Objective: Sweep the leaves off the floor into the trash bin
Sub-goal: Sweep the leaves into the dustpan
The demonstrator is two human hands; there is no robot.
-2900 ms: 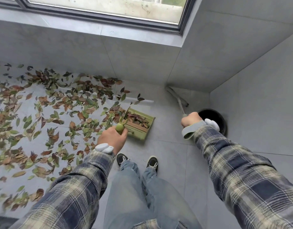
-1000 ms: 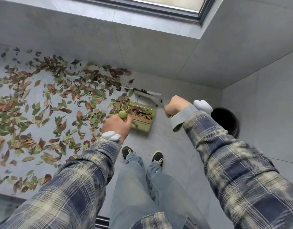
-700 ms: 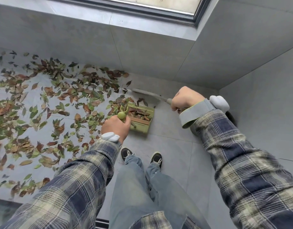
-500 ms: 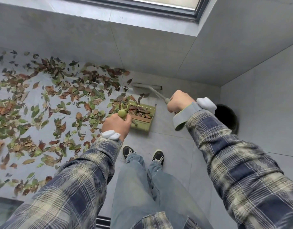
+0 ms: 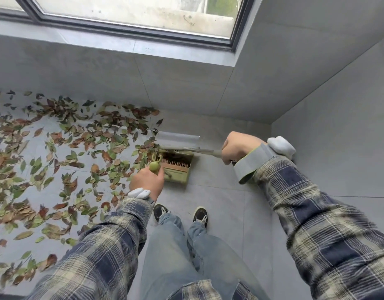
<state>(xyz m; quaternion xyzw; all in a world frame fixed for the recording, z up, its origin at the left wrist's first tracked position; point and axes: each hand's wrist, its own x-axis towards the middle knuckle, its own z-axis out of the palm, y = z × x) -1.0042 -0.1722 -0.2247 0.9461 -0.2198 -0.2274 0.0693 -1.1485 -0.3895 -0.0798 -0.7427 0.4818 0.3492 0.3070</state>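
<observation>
Green dustpan (image 5: 179,172) stands on the grey tiled floor (image 5: 221,215) at the centre of the frame, just above the person's two black sneakers (image 5: 161,211). Its open mouth faces the upper edge of the frame. A row of comb teeth (image 5: 176,164) crosses the pan, and dark brown leaves lie inside beyond the teeth. The pan's handle rises toward the camera and ends in a round green knob (image 5: 154,166). Left hand (image 5: 146,181), centre frame: fingers curled tight round this handle just below the knob, clamped on it. Broom handle (image 5: 200,151), grey: long axis runs almost level across the frame, from the right hand at centre right toward the left. Its far end lies over the far edge of the dustpan, where the leaf litter meets the mouth. That end is blurred and the head cannot be made out clearly. Right hand (image 5: 240,147): fingers wrapped fully round the broom handle in a closed fist, knuckles uppermost. Loose leaves (image 5: 67,148), green and brown, cover the left half of the floor from the wall down to the lower left corner, thickest next to the dustpan's left side. The floor to the right of the dustpan shows bare tile. Both arms wear plaid sleeves, each wrist carrying a white device (image 5: 139,193). A window (image 5: 130,9) runs along the top of the frame.
</observation>
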